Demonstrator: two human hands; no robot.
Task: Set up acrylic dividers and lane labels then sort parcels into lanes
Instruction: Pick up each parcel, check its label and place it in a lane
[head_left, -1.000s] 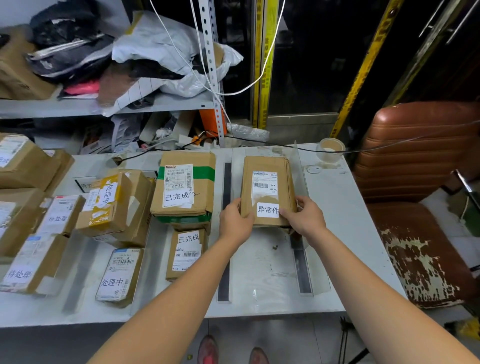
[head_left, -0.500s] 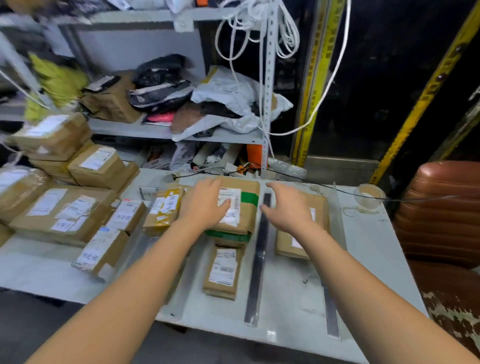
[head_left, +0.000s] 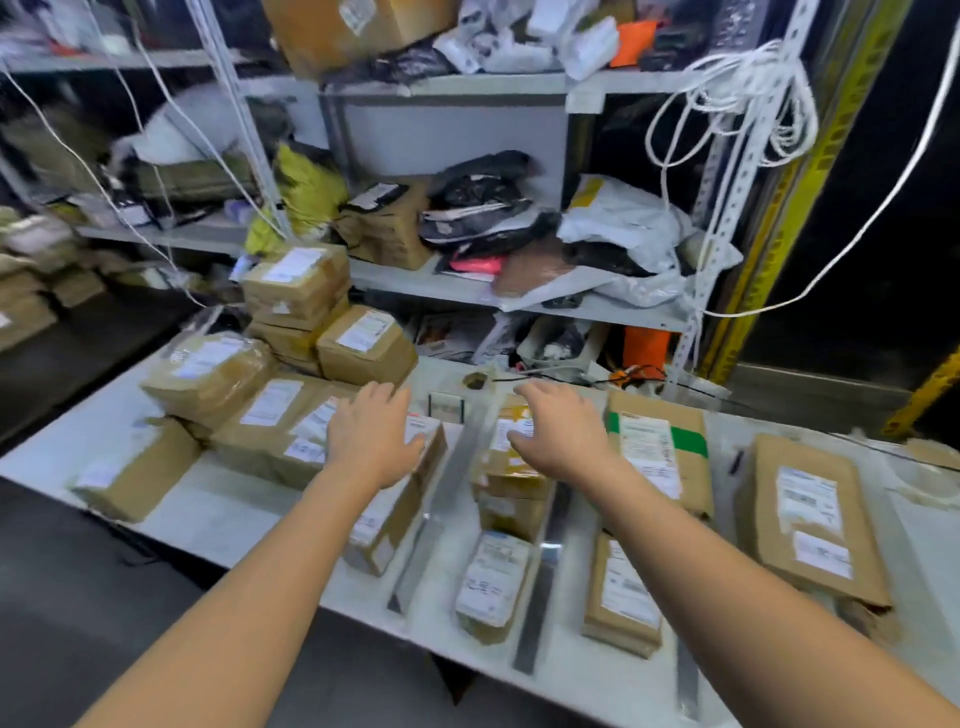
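Brown cardboard parcels with white labels lie in lanes on the white table (head_left: 244, 514). Clear acrylic dividers (head_left: 441, 499) run front to back between the lanes. My left hand (head_left: 371, 436) hovers with fingers spread over a parcel (head_left: 395, 509) in a left lane, holding nothing. My right hand (head_left: 561, 436) reaches forward, fingers loosely spread, above a yellow-taped parcel (head_left: 511, 467). A green-taped parcel (head_left: 660, 447) lies to its right, and a large flat parcel (head_left: 810, 514) rests in the far right lane. A stack of unsorted parcels (head_left: 306, 312) stands at the back left.
Metal shelving (head_left: 457, 88) behind the table is packed with bags, boxes and hanging white cords (head_left: 727, 104). A yellow-and-black post (head_left: 769, 208) stands at the right. A tape roll (head_left: 930, 483) sits at the table's far right. Dark floor lies to the left.
My hands let go of the flat parcel in the right lane and swung left across the table. The view panned left and up, bringing the unsorted stack into sight.
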